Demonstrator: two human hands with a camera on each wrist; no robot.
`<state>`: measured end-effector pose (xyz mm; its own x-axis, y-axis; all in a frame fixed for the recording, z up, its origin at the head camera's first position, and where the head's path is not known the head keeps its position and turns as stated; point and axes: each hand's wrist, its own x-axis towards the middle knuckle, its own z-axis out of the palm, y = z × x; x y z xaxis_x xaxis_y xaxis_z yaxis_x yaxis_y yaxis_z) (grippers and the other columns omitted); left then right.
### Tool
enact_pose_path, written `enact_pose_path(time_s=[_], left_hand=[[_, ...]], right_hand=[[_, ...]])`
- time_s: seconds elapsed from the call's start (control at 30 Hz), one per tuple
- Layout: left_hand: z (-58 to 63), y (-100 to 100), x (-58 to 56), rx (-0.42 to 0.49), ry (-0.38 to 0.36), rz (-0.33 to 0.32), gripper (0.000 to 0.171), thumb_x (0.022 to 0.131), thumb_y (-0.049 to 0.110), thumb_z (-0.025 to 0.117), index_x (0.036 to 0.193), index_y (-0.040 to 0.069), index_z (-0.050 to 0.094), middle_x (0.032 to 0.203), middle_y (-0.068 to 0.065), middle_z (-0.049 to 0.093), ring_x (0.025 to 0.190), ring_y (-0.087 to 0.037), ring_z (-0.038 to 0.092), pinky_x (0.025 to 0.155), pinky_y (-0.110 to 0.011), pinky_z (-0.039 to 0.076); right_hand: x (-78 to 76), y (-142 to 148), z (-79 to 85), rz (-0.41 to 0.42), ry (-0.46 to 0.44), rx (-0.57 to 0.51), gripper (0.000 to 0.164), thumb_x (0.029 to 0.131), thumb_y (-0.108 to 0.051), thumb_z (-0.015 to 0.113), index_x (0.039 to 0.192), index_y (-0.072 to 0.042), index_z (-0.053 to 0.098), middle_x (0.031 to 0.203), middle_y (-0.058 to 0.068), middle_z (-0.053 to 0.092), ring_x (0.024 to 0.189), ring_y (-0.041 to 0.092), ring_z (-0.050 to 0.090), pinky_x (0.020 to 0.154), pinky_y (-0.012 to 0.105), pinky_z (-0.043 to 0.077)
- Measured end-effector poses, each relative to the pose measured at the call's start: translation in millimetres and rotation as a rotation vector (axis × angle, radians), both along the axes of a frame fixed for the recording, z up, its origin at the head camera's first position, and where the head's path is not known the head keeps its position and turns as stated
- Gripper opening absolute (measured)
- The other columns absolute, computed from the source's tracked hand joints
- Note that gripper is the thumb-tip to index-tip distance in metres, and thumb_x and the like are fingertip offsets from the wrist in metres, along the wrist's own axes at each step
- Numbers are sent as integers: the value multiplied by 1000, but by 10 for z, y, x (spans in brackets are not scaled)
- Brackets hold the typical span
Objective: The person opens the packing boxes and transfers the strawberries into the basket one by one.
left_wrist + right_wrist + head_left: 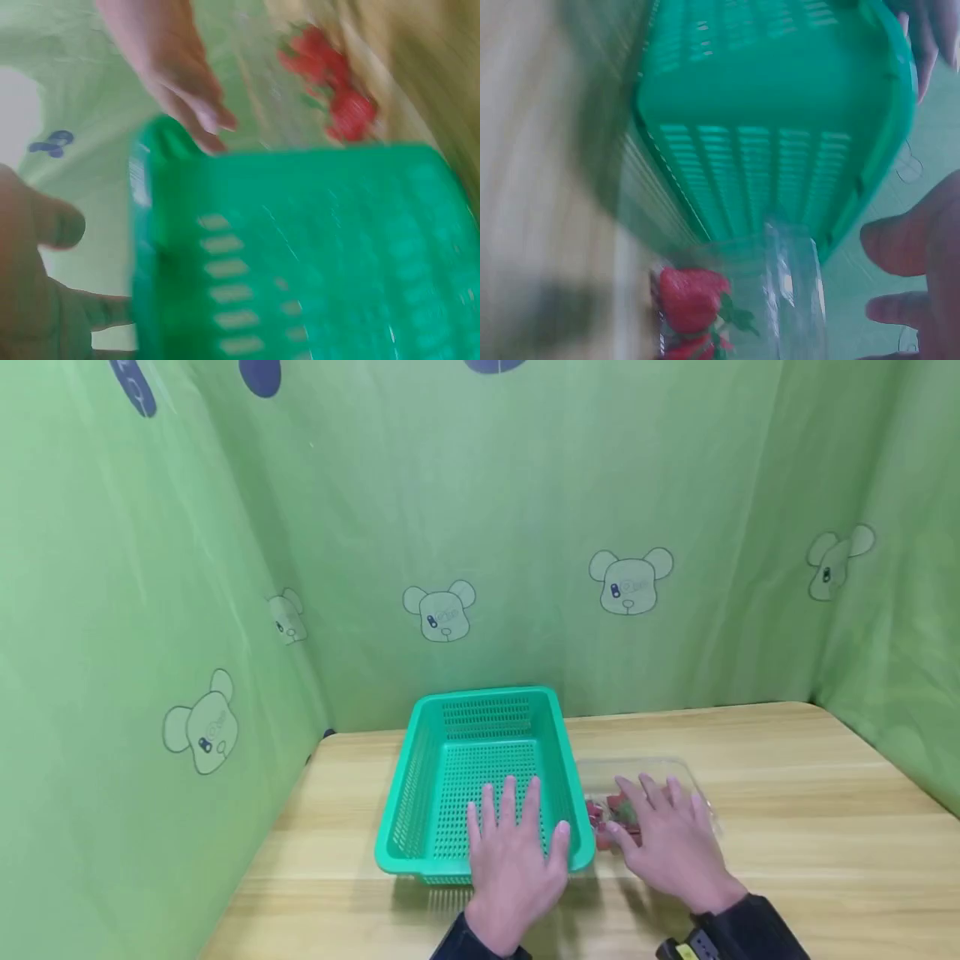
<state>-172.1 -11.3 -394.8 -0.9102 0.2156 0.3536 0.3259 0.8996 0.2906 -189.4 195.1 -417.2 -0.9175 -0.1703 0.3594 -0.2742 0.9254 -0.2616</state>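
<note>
A green perforated plastic basket (487, 752) stands on the table, with no items visible inside it. My left hand (517, 868), fingers straight and spread, is over the basket's near rim and holds nothing. To the right of the basket, a clear plastic box (645, 767) contains red strawberries (694, 300) with green leaves. Over that box is my right hand (675, 852), fingers spread, with nothing in its grasp. It hides part of the strawberries in the head view. In the left wrist view the basket is blurred, and whether either hand touches anything cannot be told.
The light wooden table (825, 793) extends to the right and in front of the basket. A green curtain (525, 527) printed with bear heads hangs behind the table and along both sides. The basket's right rim stands close against the clear box.
</note>
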Motion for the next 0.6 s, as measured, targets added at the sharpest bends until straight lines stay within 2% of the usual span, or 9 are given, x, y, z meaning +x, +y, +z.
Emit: enact_pose_path(time_s=[0.1,0.2,0.23,0.27,0.33,0.4,0.5,0.53,0.6], left_hand=[[34,57,100,80,19,-99,53,100,41,34,145,15,34,149,-14,38,137,-37,25,112,-64,21],[71,128,211,180,34,-251,46,100,34,35,139,10,41,141,-12,48,132,-31,37,109,-59,31],[74,157,255,217,22,-311,43,101,33,34,137,10,43,137,-10,52,130,-28,40,108,-56,36],[77,188,306,264,-23,-368,41,102,32,34,134,11,46,134,-7,54,127,-26,43,106,-54,39],[60,260,385,374,-138,-486,36,103,32,34,129,13,50,126,-2,59,120,-19,49,99,-44,48],[21,359,432,496,-322,-545,29,102,31,37,121,17,54,116,6,61,110,-11,54,90,-33,53],[-106,541,424,704,-599,-540,20,100,25,43,113,17,57,103,9,64,94,-5,59,79,-24,55],[-167,613,404,801,-688,-514,18,100,23,45,110,15,57,99,8,65,90,-6,60,78,-25,56],[-291,755,352,1031,-853,-431,17,99,17,45,109,9,57,98,0,67,89,-17,64,81,-35,59]], right_hand=[[8,75,11,21,-20,-1,59,89,-29,61,137,0,42,135,39,41,124,63,24,102,78,16],[-19,149,16,45,-76,-20,64,85,-26,65,138,0,41,138,39,37,126,62,21,102,79,13],[-25,176,7,54,-94,-24,66,84,-27,67,138,0,40,139,39,36,126,62,20,103,78,12],[-31,203,-8,62,-103,-23,68,82,-27,68,138,-1,41,139,38,36,126,61,21,102,78,13],[-46,262,-50,78,-97,-5,70,79,-27,71,137,-2,43,138,36,40,125,59,27,102,78,19],[-71,321,-86,98,-60,15,69,76,-26,74,135,-3,48,134,33,47,122,54,36,99,76,27],[-118,391,-103,120,13,41,62,72,-21,77,128,-4,56,124,27,58,114,46,49,92,72,39],[-136,404,-97,128,30,43,60,71,-19,78,126,-5,58,121,26,60,112,45,51,91,71,41],[-176,411,-79,149,50,48,55,70,-17,79,122,-6,61,115,23,64,107,43,54,88,69,44]])
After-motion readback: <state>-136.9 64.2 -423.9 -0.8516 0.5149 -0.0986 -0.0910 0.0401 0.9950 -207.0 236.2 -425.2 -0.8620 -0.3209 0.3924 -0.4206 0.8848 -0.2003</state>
